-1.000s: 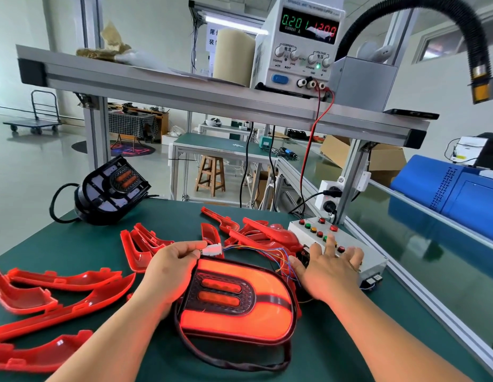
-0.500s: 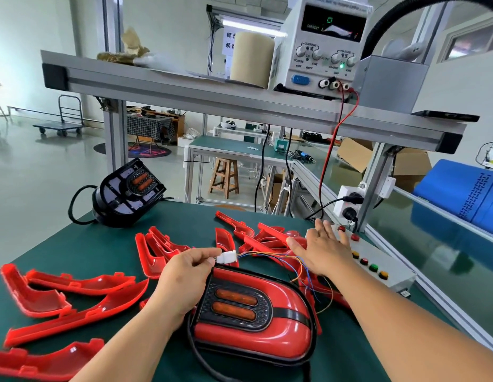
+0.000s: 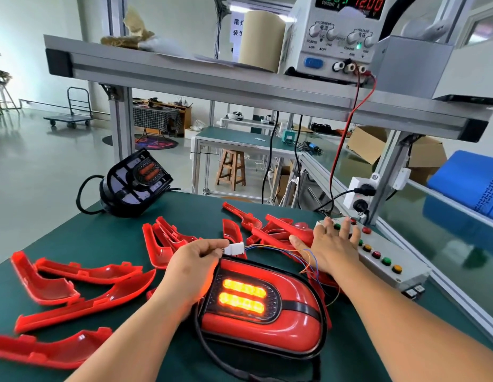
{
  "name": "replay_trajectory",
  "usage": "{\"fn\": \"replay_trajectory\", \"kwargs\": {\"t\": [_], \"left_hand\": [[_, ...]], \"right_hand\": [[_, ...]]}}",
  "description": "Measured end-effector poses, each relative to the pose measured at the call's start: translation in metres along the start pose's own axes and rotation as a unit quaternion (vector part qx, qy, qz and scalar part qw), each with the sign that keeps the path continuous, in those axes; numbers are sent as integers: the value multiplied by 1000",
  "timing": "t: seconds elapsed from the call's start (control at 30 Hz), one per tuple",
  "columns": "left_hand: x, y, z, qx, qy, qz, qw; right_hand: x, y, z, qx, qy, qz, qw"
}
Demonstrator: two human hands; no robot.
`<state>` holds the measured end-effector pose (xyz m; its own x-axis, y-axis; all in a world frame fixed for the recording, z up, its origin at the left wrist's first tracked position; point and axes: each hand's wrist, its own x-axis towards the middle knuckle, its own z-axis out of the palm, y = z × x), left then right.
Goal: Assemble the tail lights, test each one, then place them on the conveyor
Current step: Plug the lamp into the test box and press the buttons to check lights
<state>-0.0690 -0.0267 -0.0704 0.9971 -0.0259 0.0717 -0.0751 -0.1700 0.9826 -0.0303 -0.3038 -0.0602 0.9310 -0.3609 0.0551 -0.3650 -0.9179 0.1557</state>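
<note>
1. At the near middle of the bench (image 3: 102,238), the fingers (image 3: 212,248) of the left hand (image 3: 193,267) pinch a white connector (image 3: 235,248) just beyond the left end of the tail light (image 3: 262,323). The palm covers part of that end.
2. Coloured wires (image 3: 278,248) run right from the connector and pass under the right hand (image 3: 333,248), where their ends are hidden.
3. The right hand's fingers lie straight and spread on the far end of the control box (image 3: 397,282), gripping nothing. Which button they press cannot be told.
4. The tail light lies lens-up on the bench between the forearms. Its long axis runs left to right, tipped a little toward the near right, with the flat end by the left hand and the rounded end by the right forearm. Its black cable (image 3: 209,348) loops off the bottom edge of the view.
5. Half a second ago the lamp was dark. Now its two central bars glow amber, while the red shell does not glow as it did a second ago.
6. Loose red lens pieces (image 3: 82,296) lie left of and behind the hands. A second, black light unit (image 3: 135,183) stands tilted at the far-left corner of the bench.
7. On the shelf above, the power supply (image 3: 333,42) is cut off at the top. Its red digits read 12.00, and the green ones are partly cropped.
</note>
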Motion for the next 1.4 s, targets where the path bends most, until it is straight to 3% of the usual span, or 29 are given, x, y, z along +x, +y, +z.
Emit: {"fn": "replay_trajectory", "kwargs": {"t": [0.5,1.0,1.17,1.3,1.4], "left_hand": [[-2,2,2,-1,3,9,1000],[-1,1,1,-1,5,-6,1000],[0,1,1,5,3,-7,1000],[0,0,1,-7,-4,-14,1000],[1,-1,0,-11,-7,-16,1000]], "right_hand": [[-4,0,-6,-67,22,-27,997],[-3,0,-5,-66,14,-35,997],[-1,2,-7,-15,-3,-14,1000],[-18,17,-3,34,48,2,998],[-39,28,-1,34,78,64,994]]}}
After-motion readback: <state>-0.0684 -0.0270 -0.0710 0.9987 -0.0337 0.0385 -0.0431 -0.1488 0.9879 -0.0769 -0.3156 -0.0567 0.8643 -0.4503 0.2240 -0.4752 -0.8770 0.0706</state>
